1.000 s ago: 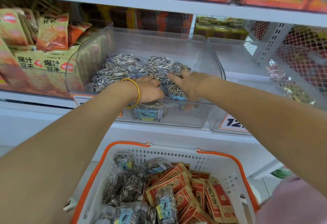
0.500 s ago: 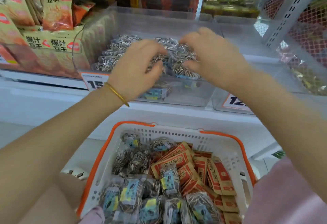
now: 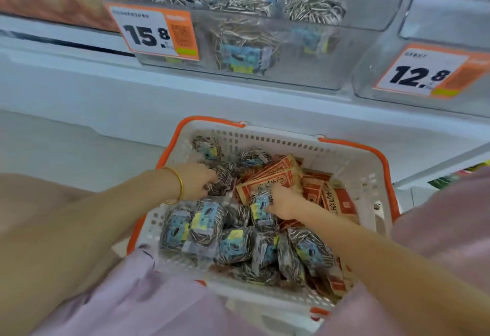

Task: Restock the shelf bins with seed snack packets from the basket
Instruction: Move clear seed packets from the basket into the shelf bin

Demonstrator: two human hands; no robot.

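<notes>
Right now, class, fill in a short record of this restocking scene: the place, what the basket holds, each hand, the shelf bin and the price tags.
place: shop shelf, with the basket below it
basket contents: seed packets at left and front, red packets towards the right
left hand: in the basket, grips a striped packet; bangle on the wrist
right hand: in the basket, pinches a blue-labelled packet
shelf bin: clear, holds more seed packets
price tags: 15.8 tag on the shelf bin; 12.8 tag on the right bin

Bare arms, a gold bangle, pale pink clothing

The left hand (image 3: 196, 180) and right hand (image 3: 285, 201) are bare, as are both forearms. A thin gold bangle (image 3: 180, 185) rings the left wrist. A pale pink garment (image 3: 127, 298) fills the lower frame and right edge.
</notes>
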